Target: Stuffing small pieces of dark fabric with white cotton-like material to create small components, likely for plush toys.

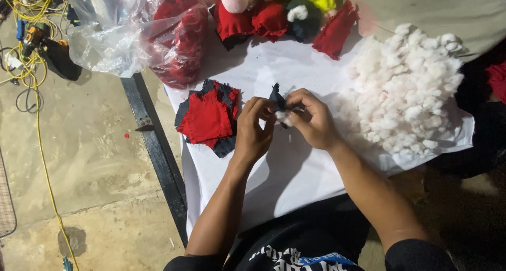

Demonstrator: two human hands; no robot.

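Fingers [287,108] of both hands pinch the dark fabric piece [276,97] between them.

A bare concrete floor [89,160] lies left of the white-covered table [295,176], whose dark metal edge [155,155] runs along that side; yellow cable [39,123] trails over the floor, stained and dimly lit, well left of the table

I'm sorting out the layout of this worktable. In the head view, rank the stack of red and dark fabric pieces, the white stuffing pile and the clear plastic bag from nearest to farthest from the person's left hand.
1. Stack of red and dark fabric pieces: just to the left of the left hand.
2. White stuffing pile: to the right, beyond the right hand.
3. Clear plastic bag: at the table's upper-left corner.
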